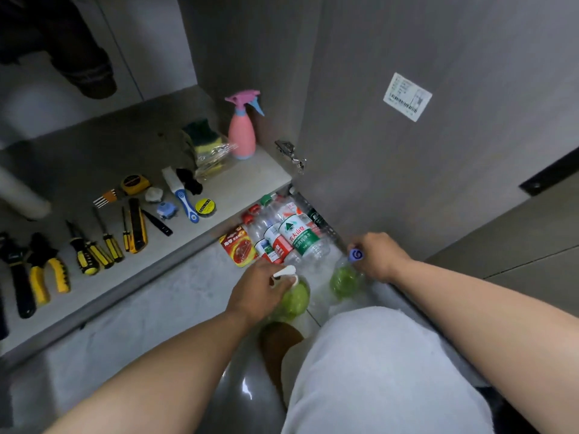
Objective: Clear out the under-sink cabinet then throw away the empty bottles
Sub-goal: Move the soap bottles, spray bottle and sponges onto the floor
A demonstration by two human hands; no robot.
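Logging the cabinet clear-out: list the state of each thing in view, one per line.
Left hand, grips the white-capped bottle near its top.
Right hand, grips the blue-capped bottle at its top.
Water bottles, capped, lying on the floor.
Spray bottle, upright in the cabinet.
Cabinet door, open.
Tools, laid out in the cabinet.
Red packet, flat on the floor.
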